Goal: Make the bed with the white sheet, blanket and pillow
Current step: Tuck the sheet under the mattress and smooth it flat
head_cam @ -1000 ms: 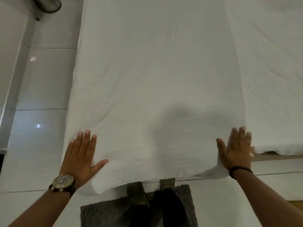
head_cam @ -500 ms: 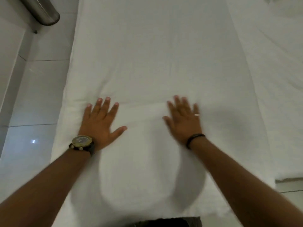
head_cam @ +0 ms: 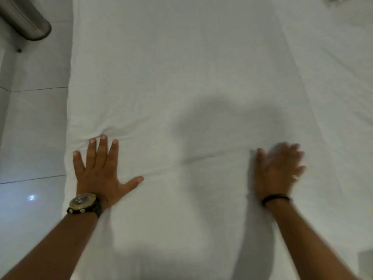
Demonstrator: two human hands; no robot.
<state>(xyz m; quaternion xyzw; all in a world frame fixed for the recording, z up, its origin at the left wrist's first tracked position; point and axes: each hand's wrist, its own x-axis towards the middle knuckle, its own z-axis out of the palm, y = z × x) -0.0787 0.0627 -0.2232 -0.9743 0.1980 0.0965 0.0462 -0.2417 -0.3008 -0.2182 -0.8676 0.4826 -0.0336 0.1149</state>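
A person leans over a bed, both palms on a white blanket [head_cam: 181,77] laid lengthwise from 6 to 12 o'clock, as the job of making the bed reaches what looks like the smoothing step.

At 9 o'clock runs the tiled floor [head_cam: 34,138]; a metal cylinder [head_cam: 26,21] pokes in at 10 o'clock. The left hand [head_cam: 101,172], wearing a gold watch [head_cam: 82,203], lies flat with fingers spread wide at 8 o'clock, close to the blanket's left edge, gripping nothing. A small pucker of cloth bunches just ahead of its fingertips [head_cam: 104,137], and a low crease [head_cam: 201,158] runs across the middle toward 3 o'clock.

The right hand [head_cam: 278,170], with a dark wristband [head_cam: 275,199], is motion-blurred at 4 o'clock; it appears open and flat on the cloth, holding nothing. Beyond the blanket's right edge, the sheet [head_cam: 343,77] covers the rest of the bed from 1 to 3 o'clock.

Done well, the step likely calls for light, even pressure, both palms sweeping outward from the centre so the pucker and crease run off the edges rather than piling up.

The count: two hands, one blanket, one sheet, one watch, one wristband. No pillow is clearly in view.
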